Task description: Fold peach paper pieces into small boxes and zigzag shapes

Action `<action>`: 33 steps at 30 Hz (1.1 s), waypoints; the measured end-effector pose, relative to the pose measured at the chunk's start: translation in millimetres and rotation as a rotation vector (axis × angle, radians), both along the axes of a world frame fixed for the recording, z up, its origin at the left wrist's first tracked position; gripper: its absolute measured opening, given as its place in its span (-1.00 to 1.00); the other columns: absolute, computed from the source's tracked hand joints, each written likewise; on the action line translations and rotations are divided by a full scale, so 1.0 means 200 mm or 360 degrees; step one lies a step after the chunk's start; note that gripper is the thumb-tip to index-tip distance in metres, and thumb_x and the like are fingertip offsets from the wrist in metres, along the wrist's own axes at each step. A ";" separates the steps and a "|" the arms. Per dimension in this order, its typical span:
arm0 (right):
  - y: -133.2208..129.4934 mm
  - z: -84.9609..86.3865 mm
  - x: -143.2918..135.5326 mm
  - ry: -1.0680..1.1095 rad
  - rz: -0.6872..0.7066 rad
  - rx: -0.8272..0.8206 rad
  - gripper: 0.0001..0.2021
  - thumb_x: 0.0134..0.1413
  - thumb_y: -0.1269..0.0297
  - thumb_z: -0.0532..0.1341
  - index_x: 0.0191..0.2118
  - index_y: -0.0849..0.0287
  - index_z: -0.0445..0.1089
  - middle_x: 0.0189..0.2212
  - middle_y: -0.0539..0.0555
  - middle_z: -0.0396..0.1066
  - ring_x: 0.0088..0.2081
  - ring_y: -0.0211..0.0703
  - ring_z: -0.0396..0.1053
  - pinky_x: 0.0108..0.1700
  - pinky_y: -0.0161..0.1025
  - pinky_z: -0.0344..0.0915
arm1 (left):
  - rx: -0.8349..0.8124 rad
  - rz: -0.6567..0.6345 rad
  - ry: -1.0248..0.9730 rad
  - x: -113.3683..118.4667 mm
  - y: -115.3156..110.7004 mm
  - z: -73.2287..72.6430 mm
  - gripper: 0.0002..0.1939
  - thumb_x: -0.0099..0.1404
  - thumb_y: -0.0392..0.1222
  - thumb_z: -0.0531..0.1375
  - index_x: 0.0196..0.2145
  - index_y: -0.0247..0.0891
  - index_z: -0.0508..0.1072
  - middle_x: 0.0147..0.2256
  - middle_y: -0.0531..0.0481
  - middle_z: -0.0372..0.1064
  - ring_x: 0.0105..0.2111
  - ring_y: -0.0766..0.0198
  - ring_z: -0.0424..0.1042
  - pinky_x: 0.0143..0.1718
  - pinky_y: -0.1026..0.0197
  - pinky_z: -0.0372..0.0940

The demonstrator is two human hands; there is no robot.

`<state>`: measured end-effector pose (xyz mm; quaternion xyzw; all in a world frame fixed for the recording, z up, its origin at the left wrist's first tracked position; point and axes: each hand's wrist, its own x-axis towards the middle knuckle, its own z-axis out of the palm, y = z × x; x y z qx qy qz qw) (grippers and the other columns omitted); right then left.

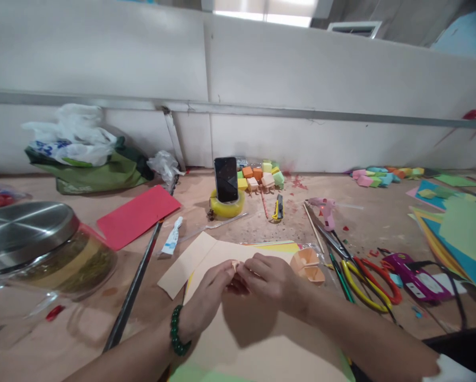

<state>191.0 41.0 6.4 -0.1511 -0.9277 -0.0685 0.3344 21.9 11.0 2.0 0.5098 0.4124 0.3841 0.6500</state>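
Both hands meet above a stack of peach paper (253,339). My left hand (208,292), with a green bead bracelet on its wrist, pinches a small peach paper piece (235,266) between its fingertips. My right hand (271,281) touches the same piece from the right, its fingers closed on it; the piece is mostly hidden by the fingers. Right of my right hand lie folded peach paper shapes (307,264). A peach strip (188,262) rests left of the hands.
A phone (226,180) stands in a yellow tape roll (227,208), near small paper cubes (257,175). Scissors (367,284), a glue gun (326,212) and a purple device (416,278) lie right. A lidded jar (62,260) and red paper (138,216) are left.
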 end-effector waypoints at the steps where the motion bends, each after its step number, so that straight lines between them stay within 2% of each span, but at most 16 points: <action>1: 0.00 0.00 0.00 0.0038 0.0000 -0.0074 -0.83 0.22 0.52 0.05 -0.27 0.33 0.39 -0.53 0.11 0.35 -0.51 -0.22 0.21 -0.52 -0.29 0.22 | 0.0020 -0.0008 -0.0007 0.00 0.00 0.01 -0.63 0.23 0.13 0.09 -0.47 -0.26 0.33 -0.50 0.00 0.34 -0.44 0.27 0.35 -0.32 0.21 0.34; 5: 0.01 -0.02 0.00 0.0421 -0.0038 -0.0648 -0.88 0.23 0.38 0.11 -0.26 0.23 0.39 -0.45 0.08 0.37 -0.45 -0.27 0.33 -0.45 -0.37 0.32 | 0.0205 0.0008 0.0118 -0.01 0.00 0.02 -0.66 0.28 0.08 0.05 -0.43 -0.25 0.35 -0.47 0.00 0.35 -0.43 0.28 0.34 -0.33 0.22 0.32; 7: 0.02 -0.05 0.00 0.0523 -0.0099 -0.0841 -0.89 0.22 0.28 0.17 -0.25 0.20 0.39 -0.44 0.04 0.35 -0.47 -0.32 0.33 -0.46 -0.42 0.32 | 0.0308 0.0007 0.0224 -0.01 0.00 0.00 -0.69 0.28 0.02 0.05 -0.43 -0.26 0.36 -0.48 0.01 0.34 -0.45 0.29 0.32 -0.35 0.23 0.30; 9: 0.03 -0.08 0.00 0.0503 -0.0119 -0.0755 -0.88 0.22 0.27 0.18 -0.24 0.20 0.41 -0.45 0.04 0.35 -0.49 -0.34 0.32 -0.47 -0.42 0.30 | 0.0300 0.0000 0.0241 -0.01 0.01 -0.03 -0.74 0.24 -0.04 0.09 -0.46 -0.27 0.36 -0.51 0.02 0.32 -0.48 0.31 0.30 -0.39 0.26 0.27; 12: 0.02 -0.11 0.01 0.0389 -0.0112 -0.0429 -0.83 0.25 0.38 0.11 -0.31 0.19 0.44 -0.49 0.05 0.35 -0.46 -0.30 0.31 -0.45 -0.38 0.25 | 0.0078 -0.0071 -0.0015 -0.01 0.02 -0.04 -0.79 0.15 -0.09 0.16 -0.50 -0.30 0.37 -0.54 0.03 0.31 -0.53 0.36 0.28 -0.44 0.30 0.24; 13: 0.01 -0.11 0.01 0.0372 -0.0120 -0.0395 -0.82 0.24 0.40 0.11 -0.35 0.19 0.44 -0.51 0.04 0.34 -0.47 -0.29 0.29 -0.45 -0.37 0.23 | 0.0003 -0.0104 -0.0118 -0.01 0.02 -0.04 -0.79 0.13 -0.09 0.18 -0.48 -0.32 0.39 -0.53 0.03 0.32 -0.54 0.38 0.28 -0.44 0.31 0.24; 15: 0.00 -0.09 0.01 0.0396 -0.0120 -0.0527 -0.79 0.23 0.39 0.11 -0.41 0.18 0.43 -0.54 0.03 0.32 -0.49 -0.30 0.26 -0.46 -0.37 0.19 | -0.0079 -0.0147 -0.0236 -0.01 0.01 -0.02 -0.77 0.11 -0.08 0.22 -0.37 -0.34 0.44 -0.49 0.01 0.37 -0.52 0.37 0.32 -0.42 0.30 0.26; 18: 0.01 -0.06 -0.01 0.0582 -0.0124 -0.1089 -0.77 0.19 0.28 0.16 -0.47 0.20 0.42 -0.58 0.00 0.30 -0.52 -0.32 0.23 -0.47 -0.37 0.17 | 0.0060 -0.0107 -0.0145 -0.02 0.00 0.02 -0.69 0.12 -0.02 0.26 -0.28 -0.33 0.46 -0.45 -0.03 0.42 -0.44 0.28 0.39 -0.36 0.26 0.30; 21: 0.03 -0.03 -0.03 0.0757 -0.0143 -0.1815 -0.71 0.05 0.11 0.24 -0.54 0.20 0.35 -0.63 -0.06 0.23 -0.56 -0.34 0.16 -0.48 -0.36 0.12 | 0.0242 0.0056 0.0068 -0.04 0.01 0.00 -0.50 0.26 0.21 0.06 -0.36 -0.35 0.46 -0.50 -0.07 0.43 -0.47 0.24 0.41 -0.38 0.22 0.30; 23: 0.04 -0.02 -0.04 0.0822 -0.0143 -0.2227 -0.68 -0.03 0.05 0.24 -0.56 0.19 0.28 -0.66 -0.10 0.17 -0.59 -0.36 0.09 -0.52 -0.37 0.06 | 0.0206 0.0197 0.0090 -0.06 0.03 -0.02 -0.36 0.25 0.32 -0.04 -0.27 -0.37 0.46 -0.54 -0.06 0.43 -0.52 0.24 0.41 -0.42 0.21 0.29; 26: 0.05 -0.01 -0.05 0.0773 -0.0132 -0.2567 -0.73 -0.07 0.07 0.19 -0.52 0.17 0.21 -0.66 -0.12 0.14 -0.61 -0.36 0.08 -0.52 -0.37 0.06 | 0.0240 0.0315 0.0096 -0.06 0.06 -0.04 -0.34 0.22 0.34 -0.02 -0.21 -0.38 0.46 -0.54 -0.03 0.41 -0.53 0.26 0.40 -0.43 0.22 0.28; 28: 0.05 0.00 -0.05 0.0654 -0.0187 -0.2505 -0.79 -0.05 0.14 0.11 -0.52 0.15 0.16 -0.64 -0.11 0.13 -0.60 -0.34 0.09 -0.51 -0.35 0.08 | 0.0331 0.0309 0.0168 -0.06 0.06 -0.04 -0.43 0.22 0.26 0.05 -0.22 -0.37 0.46 -0.55 -0.01 0.39 -0.53 0.28 0.38 -0.43 0.24 0.27; 29: 0.04 -0.01 -0.05 0.0566 -0.0260 -0.2340 -0.82 -0.04 0.19 0.07 -0.53 0.15 0.14 -0.63 -0.10 0.12 -0.59 -0.33 0.09 -0.50 -0.34 0.07 | 0.0373 0.0293 0.0232 -0.05 0.05 -0.03 -0.49 0.23 0.20 0.07 -0.23 -0.35 0.46 -0.55 0.00 0.38 -0.53 0.29 0.37 -0.44 0.25 0.26; 33: -0.01 -0.04 -0.03 -0.0036 -0.0658 -0.1293 -0.93 -0.09 0.42 0.08 -0.52 0.17 0.18 -0.56 -0.04 0.21 -0.51 -0.29 0.11 -0.43 -0.31 0.00 | 0.0610 0.0150 0.0745 -0.06 0.02 0.04 -0.69 0.26 -0.07 0.03 -0.29 -0.29 0.48 -0.48 -0.02 0.42 -0.48 0.26 0.38 -0.47 0.26 0.25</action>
